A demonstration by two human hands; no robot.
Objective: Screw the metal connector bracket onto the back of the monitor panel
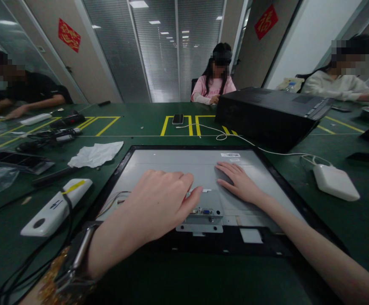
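Note:
An opened monitor (178,160) lies with its grey metal back upward and a black frame around it. My left hand (163,197), wearing a watch (76,258), is closed over the metal bracket (214,205) near the middle. Thumb and forefinger are pressed together there; whatever they hold, if anything, is hidden. A blue video port (206,211) shows on the bracket just below the thumb. Thin wires (113,201) run out from behind my left wrist. My right hand (237,182) rests flat on the metal back, right of the bracket, fingers stretched out.
A large black case (263,114) stands behind the monitor at right. A white adapter (335,182) with a cable lies on the right. At left are a white power bank-like box (56,207), crumpled tissue (95,154) and black cables (49,135). A phone (177,119) lies farther back. Several people sit around the table.

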